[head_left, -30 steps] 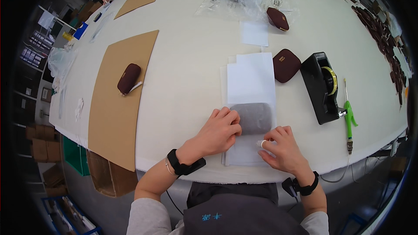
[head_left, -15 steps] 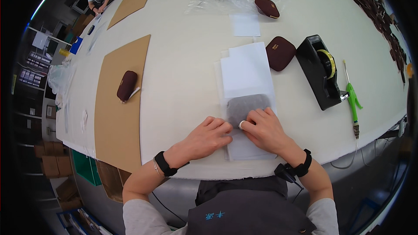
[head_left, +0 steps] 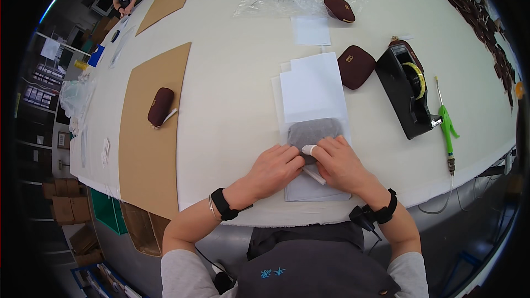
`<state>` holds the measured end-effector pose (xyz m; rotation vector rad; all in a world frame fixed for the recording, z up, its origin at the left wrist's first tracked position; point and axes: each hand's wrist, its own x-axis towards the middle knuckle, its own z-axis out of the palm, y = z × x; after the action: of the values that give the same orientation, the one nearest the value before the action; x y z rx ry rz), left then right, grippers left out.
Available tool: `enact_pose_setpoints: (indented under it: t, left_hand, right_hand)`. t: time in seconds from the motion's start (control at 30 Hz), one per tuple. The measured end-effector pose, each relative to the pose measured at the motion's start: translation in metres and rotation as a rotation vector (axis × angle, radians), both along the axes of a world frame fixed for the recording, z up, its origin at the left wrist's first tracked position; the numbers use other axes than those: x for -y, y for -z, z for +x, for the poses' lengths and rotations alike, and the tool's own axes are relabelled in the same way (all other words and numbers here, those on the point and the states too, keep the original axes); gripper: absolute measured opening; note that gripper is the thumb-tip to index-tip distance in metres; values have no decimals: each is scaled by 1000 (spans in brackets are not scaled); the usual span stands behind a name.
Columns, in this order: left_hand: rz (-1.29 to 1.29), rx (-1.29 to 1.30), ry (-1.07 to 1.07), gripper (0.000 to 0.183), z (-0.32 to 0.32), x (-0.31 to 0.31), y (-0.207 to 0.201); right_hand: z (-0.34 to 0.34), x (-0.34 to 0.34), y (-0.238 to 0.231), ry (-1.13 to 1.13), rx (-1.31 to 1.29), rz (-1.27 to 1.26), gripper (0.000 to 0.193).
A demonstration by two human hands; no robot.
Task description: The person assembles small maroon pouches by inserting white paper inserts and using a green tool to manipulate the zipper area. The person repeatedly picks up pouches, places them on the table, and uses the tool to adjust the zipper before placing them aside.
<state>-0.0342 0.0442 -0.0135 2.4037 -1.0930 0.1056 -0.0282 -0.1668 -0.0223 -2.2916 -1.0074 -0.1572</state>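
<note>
Sprawling white worktable (head_left: 232, 105), cluttered workshop

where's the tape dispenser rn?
Head view, right side of the table: the black tape dispenser sits between the dark red pouch and the green tool, beyond the right hand.

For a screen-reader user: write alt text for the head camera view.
Seen from above, a person's left hand and right hand press on the near edge of a grey pouch lying on white paper sheets on a white table. To the right sit a maroon pouch, a black tape dispenser and a green tool.
</note>
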Motion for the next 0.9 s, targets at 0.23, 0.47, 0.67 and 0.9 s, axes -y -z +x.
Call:
enact_pose_setpoints:
  t: [0.23, 0.47, 0.67, 0.9]
  left_hand:
    - [-19, -63, -144, 18, -6, 10, 2]
    - [82, -25, -155, 19, -4, 21, -1]
    - [113, -23, -173, 16, -1, 22, 3]
    - [75, -52, -178, 16, 2, 26, 0]
  right_hand:
    - [-1, 24, -12, -100, -220, 223, 24]
    - [-2, 20, 1, -55, -42, 124, 21]
    - [-5, 37, -5, 270, -109, 331, 21]
    - [50, 45, -4, 402, -183, 224, 26]
